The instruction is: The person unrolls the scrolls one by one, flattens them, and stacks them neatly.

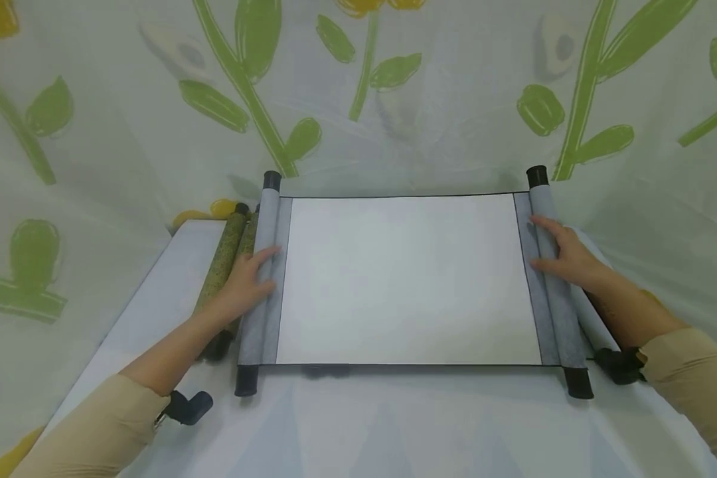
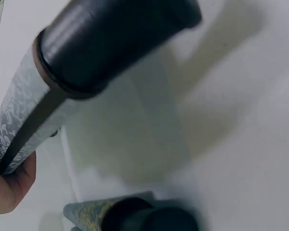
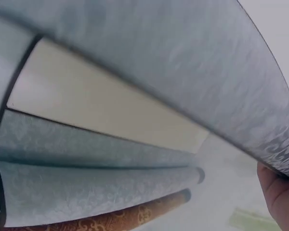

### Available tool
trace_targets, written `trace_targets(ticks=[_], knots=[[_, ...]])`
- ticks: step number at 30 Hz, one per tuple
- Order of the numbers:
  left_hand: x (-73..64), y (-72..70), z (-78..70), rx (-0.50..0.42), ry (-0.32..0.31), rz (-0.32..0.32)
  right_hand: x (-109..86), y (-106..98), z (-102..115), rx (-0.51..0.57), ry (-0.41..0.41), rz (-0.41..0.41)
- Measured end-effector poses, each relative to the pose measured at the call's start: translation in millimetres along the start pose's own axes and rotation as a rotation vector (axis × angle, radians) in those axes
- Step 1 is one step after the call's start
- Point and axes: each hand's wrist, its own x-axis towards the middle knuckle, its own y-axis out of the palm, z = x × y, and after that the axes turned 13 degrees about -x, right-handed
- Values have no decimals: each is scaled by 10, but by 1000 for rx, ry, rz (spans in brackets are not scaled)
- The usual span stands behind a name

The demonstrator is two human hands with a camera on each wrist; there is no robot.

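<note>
A hanging scroll (image 1: 406, 279) with blank white paper and grey patterned borders is spread between two grey rolls with black end knobs. My left hand (image 1: 247, 282) grips the left roll (image 1: 251, 338); in the left wrist view its fingers (image 2: 25, 179) curl round the grey cloth, near the large black knob (image 2: 115, 43). My right hand (image 1: 567, 259) holds the right roll (image 1: 558, 318), its fingers partly hidden behind it. In the right wrist view the grey roll (image 3: 183, 57) fills the top, with the hand at its far end. The scroll appears raised above the table.
Green patterned rolls (image 1: 221, 265) lie left of the scroll. Another grey roll (image 1: 594, 322) lies on the right, beside an orange-brown brocade roll (image 3: 130, 214) in the right wrist view. Behind the white table (image 1: 149, 299) hangs a sheet (image 1: 442, 146) printed with green leaves.
</note>
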Motion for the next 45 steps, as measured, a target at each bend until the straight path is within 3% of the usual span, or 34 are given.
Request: trace_targets(ticks=[6,13,18,22,27,37,45], knots=[[181,113,-33,23,21,-16,98,-42,-152,-29,76,8],[384,259,15,-72,-42,19,178,-80,-278,-34,191,122],[484,364,28,-137,-41,51,197,-75,-364,-76,270,150],[516,438,62,-211,-79,80,190,14,-433,-83,314,140],[517,529,102,-235,-122,103,163,117,-514,-110,306,146],[518,584,191,-187,-160,118,163,267,-653,-187,326,191],[503,598,231,-115,-129,100,154,405,-614,-279,400,226]])
